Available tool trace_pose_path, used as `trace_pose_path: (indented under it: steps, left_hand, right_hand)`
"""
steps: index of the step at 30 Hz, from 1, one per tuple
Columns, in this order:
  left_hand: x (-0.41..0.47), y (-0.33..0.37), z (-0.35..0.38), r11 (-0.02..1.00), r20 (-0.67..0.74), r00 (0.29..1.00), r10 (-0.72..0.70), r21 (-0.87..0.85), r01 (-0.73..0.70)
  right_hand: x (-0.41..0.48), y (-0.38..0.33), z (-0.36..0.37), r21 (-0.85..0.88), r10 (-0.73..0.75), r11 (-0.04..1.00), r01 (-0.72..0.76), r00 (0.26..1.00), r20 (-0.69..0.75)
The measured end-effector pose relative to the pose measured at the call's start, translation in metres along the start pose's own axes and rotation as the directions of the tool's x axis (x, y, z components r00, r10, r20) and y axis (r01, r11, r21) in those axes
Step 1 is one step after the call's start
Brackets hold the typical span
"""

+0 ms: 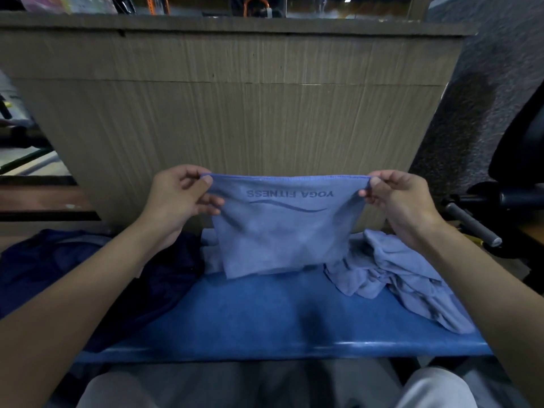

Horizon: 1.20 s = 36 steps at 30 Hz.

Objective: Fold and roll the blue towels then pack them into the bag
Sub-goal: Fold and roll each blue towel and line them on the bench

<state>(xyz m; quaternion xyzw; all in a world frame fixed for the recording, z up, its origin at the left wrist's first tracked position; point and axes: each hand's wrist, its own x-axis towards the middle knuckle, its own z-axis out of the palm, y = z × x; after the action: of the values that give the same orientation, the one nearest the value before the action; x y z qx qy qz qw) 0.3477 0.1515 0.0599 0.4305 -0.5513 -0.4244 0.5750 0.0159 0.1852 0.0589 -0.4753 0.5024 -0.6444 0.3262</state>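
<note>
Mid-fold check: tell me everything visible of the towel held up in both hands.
The held towel is light blue, soft microfibre by its look, with a stitched hem along its top edge. The left hand and right hand each pinch a top corner, stretching it flat and upright. Dark print reading YOGA FITNESS and a wavy line shows upside down. Its lower edge hangs at the blue surface, beside the crumpled towels; contact there is unclear.

Shows one pale-blue towel (279, 240) hanging spread, pinched at both top corners, print upside down. Shows crumpled towels (394, 278) heaped right; possibly a dark bag (59, 275) left.
</note>
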Motion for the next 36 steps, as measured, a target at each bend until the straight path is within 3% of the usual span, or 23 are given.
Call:
trace_pose_path:
  steps: [3,8,15,21,27,36]
  left_hand:
    - [-0.02,-0.009,-0.005,0.999,0.031,0.999,-0.035,0.015,0.035]
    - [-0.074,-0.062,-0.023,0.972,0.099,0.973,-0.207,0.134,0.193]
    - [-0.137,-0.123,-0.044,0.88,0.219,0.877,-0.429,0.323,0.349]
    - [-0.141,-0.139,-0.042,0.866,0.183,0.897,-0.403,0.394,0.309]
    - [-0.109,-0.172,-0.038,0.859,0.066,0.945,-0.321,0.441,0.261]
    - [-0.061,-0.229,-0.024,0.78,-0.008,0.974,-0.226,0.598,0.186]
  right_hand:
    - [-0.019,0.009,-0.006,-0.074,0.003,0.997,0.0,0.999,0.035]
    - [-0.077,0.066,-0.024,-0.217,0.146,0.967,-0.131,0.988,0.053]
    - [-0.147,0.13,-0.052,-0.304,0.377,0.891,-0.337,0.923,0.08]
    - [-0.152,0.143,-0.055,-0.314,0.401,0.874,-0.371,0.915,0.035]
    - [-0.122,0.17,-0.037,-0.362,0.327,0.876,-0.319,0.944,-0.039]
    - [-0.067,0.225,-0.008,-0.537,0.274,0.8,-0.268,0.959,-0.07]
